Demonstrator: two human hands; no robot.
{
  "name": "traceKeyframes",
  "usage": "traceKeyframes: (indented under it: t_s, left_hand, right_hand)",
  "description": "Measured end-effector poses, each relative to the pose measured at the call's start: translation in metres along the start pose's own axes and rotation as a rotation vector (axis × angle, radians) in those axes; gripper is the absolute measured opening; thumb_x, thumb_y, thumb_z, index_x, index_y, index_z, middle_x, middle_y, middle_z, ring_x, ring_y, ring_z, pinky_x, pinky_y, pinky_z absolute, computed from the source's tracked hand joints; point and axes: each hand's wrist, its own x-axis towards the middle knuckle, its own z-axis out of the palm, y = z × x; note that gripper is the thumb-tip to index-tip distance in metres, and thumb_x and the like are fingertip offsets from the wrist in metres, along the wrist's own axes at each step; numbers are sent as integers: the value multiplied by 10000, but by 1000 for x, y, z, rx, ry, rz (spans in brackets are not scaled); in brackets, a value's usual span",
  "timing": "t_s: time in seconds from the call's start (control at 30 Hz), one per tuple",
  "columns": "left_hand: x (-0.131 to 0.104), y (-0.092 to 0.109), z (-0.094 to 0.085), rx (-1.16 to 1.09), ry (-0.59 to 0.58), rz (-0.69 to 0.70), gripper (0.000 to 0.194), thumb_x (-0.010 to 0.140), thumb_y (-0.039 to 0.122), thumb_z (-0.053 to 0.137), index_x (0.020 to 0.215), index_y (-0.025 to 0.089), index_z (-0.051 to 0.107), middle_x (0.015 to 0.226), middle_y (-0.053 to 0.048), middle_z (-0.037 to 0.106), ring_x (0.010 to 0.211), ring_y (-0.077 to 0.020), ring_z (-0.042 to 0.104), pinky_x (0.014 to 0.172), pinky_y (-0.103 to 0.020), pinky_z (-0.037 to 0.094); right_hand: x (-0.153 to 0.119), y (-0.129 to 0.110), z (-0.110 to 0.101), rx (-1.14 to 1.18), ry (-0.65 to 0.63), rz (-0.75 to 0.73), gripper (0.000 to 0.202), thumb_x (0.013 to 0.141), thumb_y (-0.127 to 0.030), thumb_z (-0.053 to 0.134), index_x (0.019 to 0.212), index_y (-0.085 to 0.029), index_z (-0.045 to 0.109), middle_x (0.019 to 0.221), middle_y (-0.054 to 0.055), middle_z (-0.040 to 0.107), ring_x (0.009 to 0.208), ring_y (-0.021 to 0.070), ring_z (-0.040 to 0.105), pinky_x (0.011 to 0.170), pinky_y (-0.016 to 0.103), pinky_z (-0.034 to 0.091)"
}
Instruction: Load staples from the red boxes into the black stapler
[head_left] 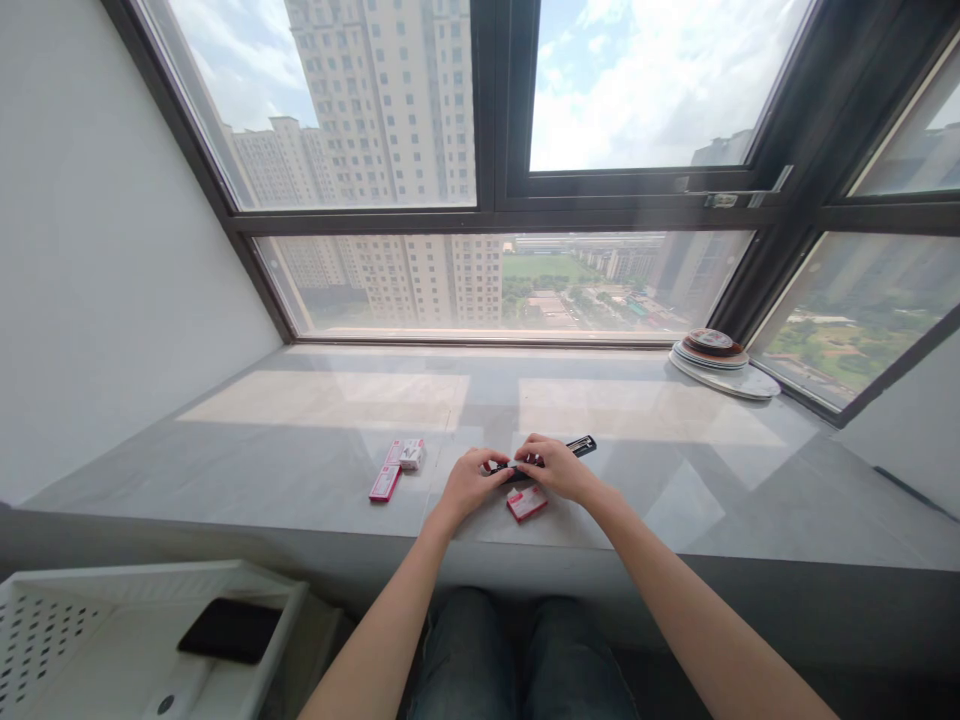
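Observation:
A long black stapler point(582, 446) with a metal strip along its end lies slantwise on the sill under both hands. My left hand point(475, 483) is closed with thumb and fingers on its left end. My right hand point(552, 467) bends over its middle, fingertips pinched on it close to the left ones. The fingers hide much of the stapler's middle. Just below them lies a small red and white box point(527, 503), its top side ragged or open. Farther left are a long pink and white box point(386, 482) and a small white box point(412, 454) beside it.
The pale stone sill point(300, 470) runs beneath a dark-framed window point(491, 222). A stack of round plates or discs point(721, 365) sits in the far right corner. Below at left, a white perforated basket point(97, 660) holds a flat black object point(231, 630).

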Motion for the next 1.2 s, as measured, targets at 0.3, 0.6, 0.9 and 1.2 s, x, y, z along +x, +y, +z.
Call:
traceKeyframes:
  t_s: [0.3, 0.6, 0.9, 1.2]
  left_hand:
    - [2, -3, 1, 5, 7, -37, 263, 874, 478, 703, 1019, 270, 771, 969, -27, 722, 853, -179, 627, 824, -304, 489]
    - [3, -6, 2, 82, 18, 24, 220, 826, 399, 771, 1009, 278, 756, 978, -32, 699, 987, -215, 579, 883, -332, 453]
    - [4, -10, 5, 152, -28, 11, 282, 796, 430, 785, 1036, 284, 764, 978, -40, 686, 985, -235, 580, 874, -332, 443]
    - [11, -9, 9, 192, -98, -56, 337, 787, 527, 773, 1060, 329, 771, 1030, -20, 683, 1020, -234, 562, 887, -330, 404]
  right_hand:
    - [2, -1, 3, -25, 7, 0, 126, 886, -197, 690, 961, -225, 789, 923, 41, 638, 787, 180, 614, 775, 289, 483]
    - [-9, -5, 9, -263, 177, 76, 66, 867, -217, 713, 920, -210, 753, 934, 68, 628, 880, 224, 610, 772, 302, 435]
    - [-25, -19, 18, -107, 68, 135, 238, 910, -319, 625, 1101, -246, 747, 682, 12, 642, 645, 196, 571, 581, 279, 338]
    - [-96, 38, -35, 396, 281, 549, 542, 844, -629, 686, 1164, -192, 681, 730, 1, 617, 439, 95, 388, 405, 233, 269]
